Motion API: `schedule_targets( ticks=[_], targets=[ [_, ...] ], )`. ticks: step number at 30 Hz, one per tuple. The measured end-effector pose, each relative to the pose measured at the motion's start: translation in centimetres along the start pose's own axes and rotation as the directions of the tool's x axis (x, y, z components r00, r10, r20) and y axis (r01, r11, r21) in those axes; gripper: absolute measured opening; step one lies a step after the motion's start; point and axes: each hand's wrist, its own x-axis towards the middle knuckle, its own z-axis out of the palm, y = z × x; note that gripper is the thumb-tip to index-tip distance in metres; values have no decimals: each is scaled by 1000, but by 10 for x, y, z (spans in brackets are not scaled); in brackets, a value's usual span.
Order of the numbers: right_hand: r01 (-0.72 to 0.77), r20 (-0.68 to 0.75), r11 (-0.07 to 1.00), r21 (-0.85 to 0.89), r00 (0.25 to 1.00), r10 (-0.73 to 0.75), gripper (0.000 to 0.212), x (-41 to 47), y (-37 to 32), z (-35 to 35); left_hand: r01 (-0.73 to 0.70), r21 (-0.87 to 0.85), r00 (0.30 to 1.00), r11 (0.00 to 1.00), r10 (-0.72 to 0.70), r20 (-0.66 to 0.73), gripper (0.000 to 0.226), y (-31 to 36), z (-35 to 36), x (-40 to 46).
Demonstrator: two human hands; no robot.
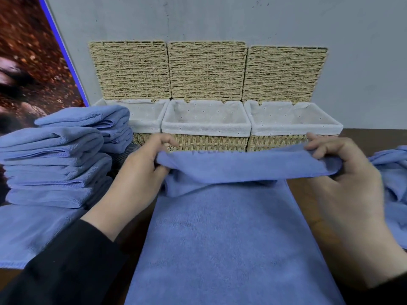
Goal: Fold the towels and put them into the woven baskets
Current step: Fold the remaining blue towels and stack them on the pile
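A long blue towel (pixel 222 234) is spread flat on the dark counter (pixel 308 208), running away from the person toward the baskets. Its far end is lifted off the counter and held up in a loose fold. The left corner of that end is pinched by the left hand (pixel 141 172), with the fingers (pixel 167 140) curled around the cloth. The right corner is pinched by the right hand (pixel 343 172), its fingers curled around the cloth too. A black sleeve (pixel 66 260) is worn on the left arm.

To the left of the spread towel, another blue towel (pixel 26 234) is laid flat on the counter. A stack of folded blue towels (pixel 55 164) is piled on its far part. A second stack (pixel 97 124) is set just behind the first one. To the right of the spread towel, a crumpled blue towel (pixel 394 186) is seen at the edge of the view.

Just past the lifted end of the spread towel, three woven baskets are lined up side by side, touching each other: the left basket (pixel 145 124), the middle basket (pixel 204 128) and the right basket (pixel 295 128). Each is lined with white cloth. The lids (pixel 207 71) are opened and leaned back against the grey wall (pixel 220 18). The left basket is partly hidden by the second stack.
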Motion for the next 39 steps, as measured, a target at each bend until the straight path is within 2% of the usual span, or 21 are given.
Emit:
schedule_targets(
  ticks=[2,5,6,7,9,12,15,17,19,21,22,23,25,26,28,30,32,35,37,39],
  targets=[
    [-73,119,996,-53,990,79,46,0,2,-1,-37,12,990,999,35,136,42,-4,-1,-1],
    [-135,331,981,-141,927,175,22,0,4,-4,-61,-76,955,995,81,287,24,-8,0,-6],
    [-121,366,976,-181,913,181,14,0,2,-6,-33,-105,947,994,64,314,26,-8,0,-6],
    [-107,382,969,-224,905,188,20,1,2,-8,12,-112,944,994,25,329,32,-8,0,-7],
    [-79,393,962,-261,902,180,44,4,0,-11,119,-117,948,986,-77,310,49,-5,-2,-8],
    [-125,370,962,-245,905,212,47,6,-5,-14,196,-94,968,976,-178,177,57,0,-4,-10],
    [-260,332,940,-219,887,323,39,14,-4,-17,251,-52,964,966,-245,102,44,4,-10,-4],
    [-393,353,910,-134,839,414,36,27,-10,-16,312,-2,945,950,-310,106,39,11,-16,7],
    [-451,375,892,-29,822,428,34,45,-21,-15,348,-78,934,934,-339,109,28,29,-26,22],
    [-378,297,925,41,889,349,33,65,-38,-19,346,-304,938,887,-338,80,23,49,-39,35],
    [-290,221,956,33,935,276,28,73,-50,-24,311,-404,946,860,-323,41,22,59,-46,39],
    [-188,148,982,10,972,184,26,78,-65,-29,254,-474,955,843,-296,-16,22,68,-54,41],
    [-16,61,999,-51,998,19,28,75,-93,-44,115,-510,967,852,-213,-138,23,79,-65,31],
    [33,59,997,-75,998,-28,29,66,-104,-52,64,-489,968,870,-173,-181,25,81,-69,22],
    [81,117,986,-143,991,-65,27,37,-115,-64,18,-372,979,928,-92,-182,26,79,-73,-9],
    [100,191,982,-159,979,-69,20,-2,-106,-71,1,-197,994,980,-23,-110,27,69,-71,-48],
    [40,296,992,-118,955,-3,17,-44,-86,-76,63,-99,998,993,-61,28,40,53,-63,-87],
    [-42,544,987,-152,830,119,19,-96,-46,-78,137,24,947,990,-138,291,49,24,-49,-131],
    [-1,657,973,-230,738,156,17,-115,-25,-77,127,87,934,988,-149,324,50,12,-45,-140],
    [3,664,968,-251,729,170,16,-119,-20,-75,121,108,936,987,-150,317,48,15,-43,-138]
  ],
)
